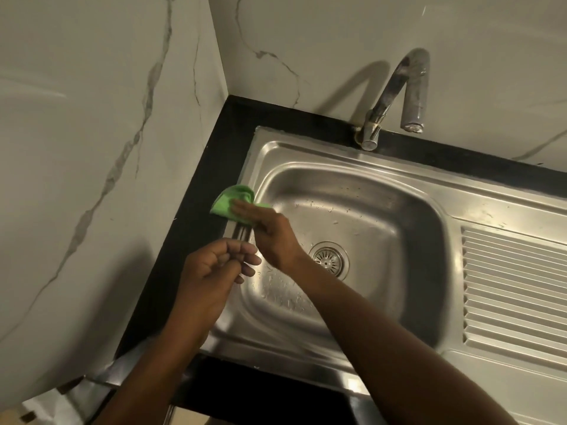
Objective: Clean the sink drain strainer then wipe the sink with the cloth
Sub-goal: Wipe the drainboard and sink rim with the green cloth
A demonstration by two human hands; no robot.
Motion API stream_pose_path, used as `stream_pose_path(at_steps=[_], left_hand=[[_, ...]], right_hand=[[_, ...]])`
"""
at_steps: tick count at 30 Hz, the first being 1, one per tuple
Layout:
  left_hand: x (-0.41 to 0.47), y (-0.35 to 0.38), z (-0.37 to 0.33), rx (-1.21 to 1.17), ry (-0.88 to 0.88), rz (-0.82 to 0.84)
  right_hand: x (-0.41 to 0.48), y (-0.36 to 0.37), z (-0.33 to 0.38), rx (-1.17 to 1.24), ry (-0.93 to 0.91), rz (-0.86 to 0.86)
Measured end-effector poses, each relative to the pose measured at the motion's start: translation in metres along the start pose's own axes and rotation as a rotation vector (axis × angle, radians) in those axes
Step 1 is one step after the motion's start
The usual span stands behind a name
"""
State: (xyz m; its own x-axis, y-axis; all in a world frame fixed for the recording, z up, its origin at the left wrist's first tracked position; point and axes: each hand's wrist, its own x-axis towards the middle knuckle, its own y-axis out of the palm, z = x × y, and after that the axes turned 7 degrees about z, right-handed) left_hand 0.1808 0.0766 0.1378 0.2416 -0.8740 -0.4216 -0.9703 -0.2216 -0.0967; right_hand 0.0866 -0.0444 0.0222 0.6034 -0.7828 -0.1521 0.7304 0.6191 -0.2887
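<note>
Nearest the camera, the left hand [214, 265] hovers over the sink's [310, 153] left rim with its fingers loosely curled toward the palm; it holds nothing that can be seen. The right forearm crosses the basin from the right. The right hand [266, 230] lies with straight fingers pressed on the green cloth [230, 201], though I cannot tell whether the thumb is tucked beneath. The cloth sits bunched on the rim's left edge, overlapping the black counter [196, 185]. The strainer [329, 261] is seated in the drain at the basin's centre, just right of the right wrist, and shows no debris, so the first half of the task looks finished. Water drops dot the basin floor and near wall. Wiping therefore seems only begun, at the rim, with the basin and the ribbed draining board [515, 289] left to do. Beyond, the faucet [399, 93] arches over the back rim, with nothing running from it, against the marbled wall [337, 41].
</note>
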Motion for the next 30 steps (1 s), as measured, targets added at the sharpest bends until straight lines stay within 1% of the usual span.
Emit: stream_pose_path(at_steps=[3,6,9,11,13,15,17,20,23,27,30], left_hand=[[0.001,-0.001,-0.004,-0.016,0.004,-0.022],[0.000,-0.002,-0.010,-0.012,-0.011,-0.036],[-0.005,-0.005,-0.018,0.010,0.047,-0.075],[-0.010,-0.009,-0.022,0.033,0.088,-0.097],[-0.014,-0.013,-0.025,0.038,0.093,-0.122],[-0.018,-0.016,-0.026,0.045,0.090,-0.147],[-0.023,-0.017,-0.027,0.046,0.098,-0.158],[-0.029,-0.014,-0.028,0.035,0.105,-0.153],[-0.036,-0.006,-0.026,0.039,0.137,-0.104],[-0.043,0.012,-0.020,0.026,0.175,-0.023],[-0.045,0.032,-0.014,0.024,0.187,0.045]], right_hand=[[-0.037,0.009,-0.005,0.115,-0.024,0.086],[-0.072,0.019,-0.003,0.106,-0.044,0.230],[-0.093,0.026,-0.001,0.088,-0.038,0.359],[-0.102,0.024,-0.002,0.042,-0.007,0.418],[-0.112,0.019,-0.001,-0.038,0.012,0.476],[-0.123,0.017,-0.001,-0.151,-0.008,0.534],[-0.135,0.014,-0.001,-0.214,-0.011,0.570],[-0.154,0.003,0.000,-0.243,0.011,0.578],[-0.177,-0.015,-0.002,-0.238,0.059,0.560],[-0.221,-0.041,-0.005,-0.187,0.080,0.470],[-0.254,-0.066,-0.002,-0.191,0.185,0.373]])
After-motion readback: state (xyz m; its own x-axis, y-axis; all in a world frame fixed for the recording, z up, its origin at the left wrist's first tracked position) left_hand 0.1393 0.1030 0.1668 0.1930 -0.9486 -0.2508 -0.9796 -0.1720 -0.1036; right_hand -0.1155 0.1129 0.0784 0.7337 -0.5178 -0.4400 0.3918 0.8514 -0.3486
